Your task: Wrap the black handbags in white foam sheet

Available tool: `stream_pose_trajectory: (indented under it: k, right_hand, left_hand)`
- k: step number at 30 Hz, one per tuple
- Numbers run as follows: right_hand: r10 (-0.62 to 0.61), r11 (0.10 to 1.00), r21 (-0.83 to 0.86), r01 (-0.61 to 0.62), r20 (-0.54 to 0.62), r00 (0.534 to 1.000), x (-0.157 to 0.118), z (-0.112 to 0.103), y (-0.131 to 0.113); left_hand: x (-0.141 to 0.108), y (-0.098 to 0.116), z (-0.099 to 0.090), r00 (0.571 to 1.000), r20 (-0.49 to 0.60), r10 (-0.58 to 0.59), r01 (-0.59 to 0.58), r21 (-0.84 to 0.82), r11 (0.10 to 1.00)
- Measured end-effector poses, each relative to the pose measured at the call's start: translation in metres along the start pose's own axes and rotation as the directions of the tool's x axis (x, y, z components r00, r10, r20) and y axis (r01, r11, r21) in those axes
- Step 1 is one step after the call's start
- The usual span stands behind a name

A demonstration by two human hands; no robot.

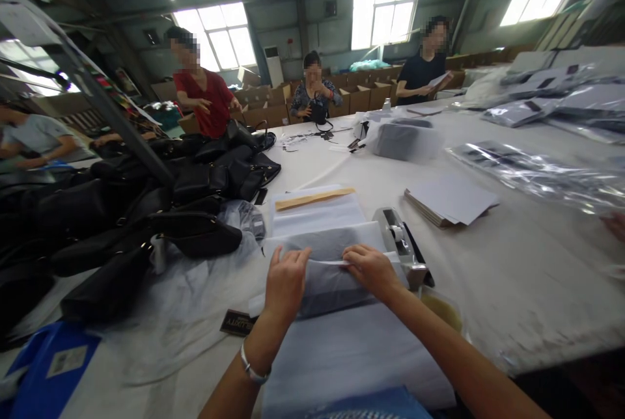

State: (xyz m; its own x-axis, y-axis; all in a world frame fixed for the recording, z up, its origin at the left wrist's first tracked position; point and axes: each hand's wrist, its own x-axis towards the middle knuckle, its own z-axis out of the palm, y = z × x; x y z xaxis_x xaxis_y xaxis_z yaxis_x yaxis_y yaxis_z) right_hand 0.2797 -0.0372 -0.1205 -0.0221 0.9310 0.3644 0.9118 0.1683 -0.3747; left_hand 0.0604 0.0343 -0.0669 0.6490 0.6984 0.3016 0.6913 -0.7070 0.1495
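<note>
A dark flat item wrapped in thin white tissue paper [325,279] lies in front of me, its dark shape showing through. My left hand [287,279] is closed on the left part of the paper's folded edge, fingers bent. On the same edge, farther right, my right hand [371,269] pinches the paper between thumb and fingers. More white sheets [351,360] lie under and nearer than the bundle. Just beyond it a tan paper strip [315,199] rests on white paper. A tape dispenser [398,237] stands close to my right hand.
Black bags [195,230] are heaped at left, beside a blue container [53,367]. White cards [449,201] are stacked at right, near clear plastic bags [537,168]. A black label card [237,322] lies by my left wrist. Several people stand or sit around the table.
</note>
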Motion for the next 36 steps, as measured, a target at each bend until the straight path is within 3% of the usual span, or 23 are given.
stream_pose_trajectory:
  k: [3, 7, 11, 14, 17, 20, 23, 26, 29, 32, 36]
  right_hand:
    - [0.009, 1.000, -0.020, -0.009, -0.025, 1.000, 0.002, 0.003, -0.001]
    - [0.040, 0.997, -0.062, -0.045, -0.080, 0.996, 0.009, 0.005, 0.000]
    - [0.075, 0.985, -0.142, -0.096, -0.146, 0.986, 0.019, 0.002, 0.008]
    - [0.099, 0.970, -0.192, -0.150, -0.250, 0.963, 0.012, -0.009, 0.023]
    - [0.176, 0.945, -0.184, -0.270, -0.410, 0.895, -0.016, -0.025, 0.046]
    - [0.352, 0.880, -0.099, -0.465, -0.521, 0.777, -0.055, -0.038, 0.067]
    - [0.559, 0.788, 0.034, -0.615, -0.458, 0.691, -0.084, -0.040, 0.077]
    - [0.723, 0.686, 0.236, -0.688, -0.327, 0.609, -0.089, -0.036, 0.077]
    - [0.830, 0.550, 0.479, -0.684, -0.224, 0.511, -0.080, -0.033, 0.075]
    - [0.875, 0.436, 0.679, -0.590, -0.166, 0.456, -0.071, -0.036, 0.069]
    - [0.850, 0.484, 0.769, -0.417, -0.300, 0.434, -0.073, -0.048, 0.047]
  left_hand:
    - [-0.011, 0.016, 0.007, 0.974, -0.201, 0.105, -0.102, 0.024, 0.994]
    - [-0.027, 0.035, 0.037, 0.972, -0.077, 0.221, -0.225, -0.050, 0.973]
    - [-0.031, 0.031, 0.063, 0.987, 0.002, 0.162, -0.162, 0.016, 0.987]
    - [-0.026, 0.022, 0.068, 0.990, 0.065, 0.122, -0.125, 0.052, 0.991]
    - [-0.020, 0.016, 0.065, 0.988, 0.124, 0.097, -0.105, 0.063, 0.992]
    - [-0.018, 0.016, 0.063, 0.985, 0.149, 0.093, -0.103, 0.062, 0.993]
    - [-0.019, 0.016, 0.066, 0.987, 0.128, 0.093, -0.101, 0.063, 0.993]
    - [-0.021, 0.015, 0.069, 0.990, 0.103, 0.099, -0.106, 0.059, 0.993]
    - [-0.023, 0.014, 0.070, 0.989, 0.092, 0.112, -0.117, 0.054, 0.992]
    - [-0.023, 0.013, 0.069, 0.989, 0.082, 0.122, -0.127, 0.056, 0.990]
    - [-0.024, 0.013, 0.068, 0.988, 0.067, 0.138, -0.142, 0.056, 0.988]
